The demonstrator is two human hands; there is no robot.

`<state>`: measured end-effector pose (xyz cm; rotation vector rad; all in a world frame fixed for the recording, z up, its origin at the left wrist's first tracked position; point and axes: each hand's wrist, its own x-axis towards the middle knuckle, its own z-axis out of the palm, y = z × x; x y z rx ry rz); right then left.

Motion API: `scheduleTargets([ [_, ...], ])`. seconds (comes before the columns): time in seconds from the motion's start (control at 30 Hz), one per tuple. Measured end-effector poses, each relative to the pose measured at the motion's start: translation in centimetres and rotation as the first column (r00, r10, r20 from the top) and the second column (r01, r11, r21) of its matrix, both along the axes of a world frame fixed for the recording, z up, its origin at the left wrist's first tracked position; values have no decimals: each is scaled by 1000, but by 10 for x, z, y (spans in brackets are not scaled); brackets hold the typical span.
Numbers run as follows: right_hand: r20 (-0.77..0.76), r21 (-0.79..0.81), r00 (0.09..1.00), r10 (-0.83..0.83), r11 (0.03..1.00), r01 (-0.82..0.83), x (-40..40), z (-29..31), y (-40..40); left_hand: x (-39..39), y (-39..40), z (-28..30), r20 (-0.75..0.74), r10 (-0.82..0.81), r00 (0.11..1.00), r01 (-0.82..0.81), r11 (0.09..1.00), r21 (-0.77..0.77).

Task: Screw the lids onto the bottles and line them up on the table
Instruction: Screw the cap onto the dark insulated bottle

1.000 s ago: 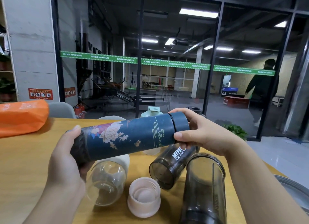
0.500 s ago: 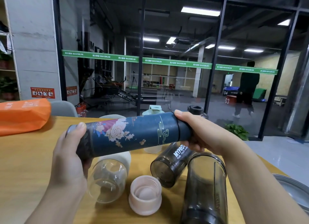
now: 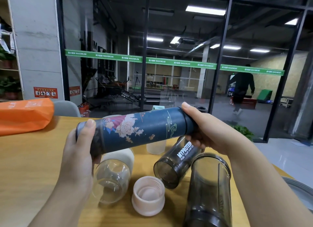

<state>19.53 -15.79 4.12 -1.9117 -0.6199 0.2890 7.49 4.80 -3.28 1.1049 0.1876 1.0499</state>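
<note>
Dark-blue, flower-printed, the thermos flask (image 3: pixel 135 132) is held nearly level above the wooden table (image 3: pixel 30 159). Its base end is gripped by the left hand (image 3: pixel 79 155) at nine o'clock; its lid is wrapped by the right hand (image 3: pixel 208 133) at three o'clock. Beneath, a clear bottle (image 3: pixel 111 177) and a smoky MYPROTEIN shaker (image 3: pixel 176 164) are laid on their sides. A pink lid (image 3: pixel 148 195) is seen at six o'clock, an upright smoky shaker (image 3: pixel 208 189) at five, an orange bag (image 3: pixel 25 115) at ten.

dark blue flask (image 3: pixel 138 132) with pink peony pattern, pale pink lid (image 3: pixel 148 195), orange bag (image 3: pixel 25 115), smoky grey bottles (image 3: pixel 176 164).
</note>
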Motion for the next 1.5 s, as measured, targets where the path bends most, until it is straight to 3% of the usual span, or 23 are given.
scheduleTargets([
  [0.17,-90,206,996,9,978,10,-4,3,5,3,-1,2,-22,-35,999,35,999,-24],
  [0.3,-97,405,972,213,901,-157,-12,8,0,5,2,0,-46,-28,999,25,998,-60],
  [0.43,-57,486,943,329,834,-261,-17,11,1,7,4,-4,-82,39,996,-42,999,-30],
  [0.7,-256,576,926,277,813,-83,-25,9,22,8,14,-19,-198,120,973,-99,989,111],
  [0.9,-184,735,957,226,678,-19,-37,12,32,10,21,-22,-177,-46,983,52,998,30],
  [1.03,-207,750,969,138,658,67,-33,8,43,11,27,-36,-106,-124,987,118,991,-63],
  [1.2,-195,692,978,74,717,84,-26,16,56,18,43,-50,-98,-185,978,145,935,-324],
  [1.33,-100,637,995,7,768,59,-15,29,74,22,47,-51,-69,-156,985,105,874,-474],
  [1.5,149,476,976,-160,877,71,0,35,113,28,44,-54,-96,-144,985,80,872,-483],
])
